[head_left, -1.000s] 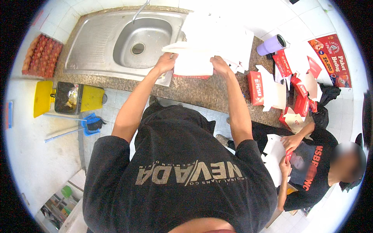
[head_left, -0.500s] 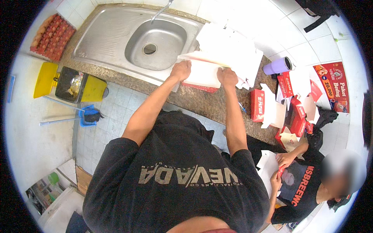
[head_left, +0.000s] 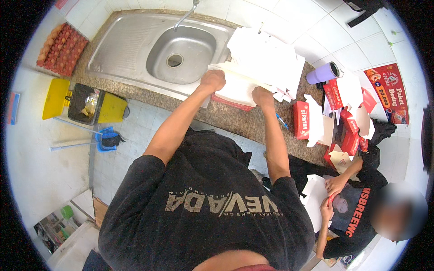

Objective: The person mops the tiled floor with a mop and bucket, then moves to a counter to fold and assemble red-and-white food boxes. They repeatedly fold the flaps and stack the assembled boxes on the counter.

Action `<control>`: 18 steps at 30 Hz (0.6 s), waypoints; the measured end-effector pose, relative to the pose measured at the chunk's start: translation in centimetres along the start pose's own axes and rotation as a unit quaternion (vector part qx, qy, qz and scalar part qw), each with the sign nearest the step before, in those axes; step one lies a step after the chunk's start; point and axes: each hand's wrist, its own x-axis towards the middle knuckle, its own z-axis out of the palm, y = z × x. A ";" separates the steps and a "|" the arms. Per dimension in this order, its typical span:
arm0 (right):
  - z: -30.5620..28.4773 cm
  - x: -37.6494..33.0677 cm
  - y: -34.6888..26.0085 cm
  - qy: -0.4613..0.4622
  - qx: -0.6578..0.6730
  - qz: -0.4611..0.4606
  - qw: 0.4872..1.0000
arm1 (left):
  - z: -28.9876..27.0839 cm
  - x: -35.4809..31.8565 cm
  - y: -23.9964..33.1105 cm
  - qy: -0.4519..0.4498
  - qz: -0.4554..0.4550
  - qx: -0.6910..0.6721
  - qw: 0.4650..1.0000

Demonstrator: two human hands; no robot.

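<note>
On the counter in front of me lies a partly folded cardboard food box (head_left: pixel 239 91), white on its upper face and red along the near edge. My left hand (head_left: pixel 214 81) is closed on its left end, near the sink's corner. At the opposite end, my right hand (head_left: pixel 263 96) is closed on the box's right edge, with the fingertips partly hidden. Behind the box, a stack of flat white cardboard sheets (head_left: pixel 266 54) reaches toward the tiled wall. A blue pen (head_left: pixel 281 121) rests on the counter to the right of my right hand.
A steel sink (head_left: pixel 181 54) is at the back left, beside egg trays (head_left: pixel 63 49). Red-and-white boxes (head_left: pixel 302 119) and a purple tumbler (head_left: pixel 323 73) stand on the right. A co-worker (head_left: pixel 350 212) folds another box there. A yellow bin (head_left: pixel 110 107) is on the floor.
Both hands stay on the box ends. My right fingers have curled in and moved slightly down, and the raised back flap looks folded differently. The view has shifted a little.
</note>
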 end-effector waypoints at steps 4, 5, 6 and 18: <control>-0.1 0.2 0.1 -0.030 -0.054 -0.034 0.998 | 0.4 -0.1 0.4 0.007 -0.077 0.002 0.997; -0.3 0.0 -0.2 -0.051 -0.061 -0.047 0.996 | 1.4 0.3 -0.5 0.013 -0.091 -0.008 0.996; 0.0 0.0 -0.6 -0.027 -0.025 -0.001 0.999 | 2.4 0.7 -1.4 0.019 -0.105 -0.018 0.994; 1.4 -0.1 -0.6 0.034 0.013 0.023 0.999 | 4.5 0.8 0.8 0.080 -0.208 -0.155 0.962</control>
